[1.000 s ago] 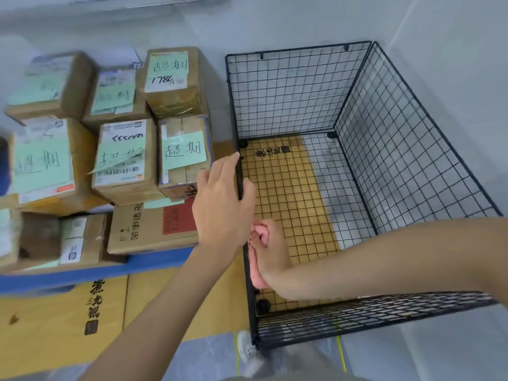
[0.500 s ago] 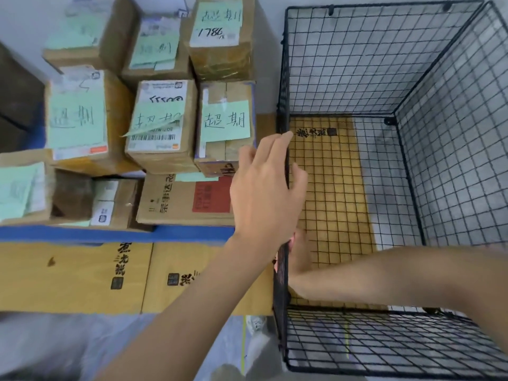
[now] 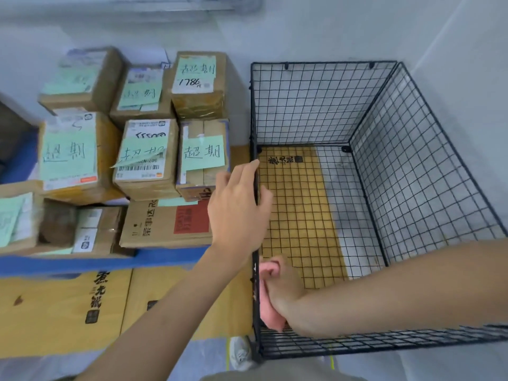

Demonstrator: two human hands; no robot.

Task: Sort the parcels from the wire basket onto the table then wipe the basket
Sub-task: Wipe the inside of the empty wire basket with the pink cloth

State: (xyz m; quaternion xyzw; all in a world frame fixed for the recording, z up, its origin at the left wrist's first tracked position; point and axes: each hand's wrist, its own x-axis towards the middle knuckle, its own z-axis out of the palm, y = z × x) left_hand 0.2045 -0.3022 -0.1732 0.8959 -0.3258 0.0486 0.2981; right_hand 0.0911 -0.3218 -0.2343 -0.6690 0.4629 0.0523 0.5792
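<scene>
While gripping wire basket left rim with left hand, holds pink cloth clamped in right hand against near left wall.

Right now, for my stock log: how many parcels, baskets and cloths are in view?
parcels: 9
wire basket: 1
pink cloth: 1
Total: 11

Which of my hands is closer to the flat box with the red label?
Left. The left hand holds the wire basket wall right beside the flat box; the right hand grips a pink cloth inside the basket.
</scene>
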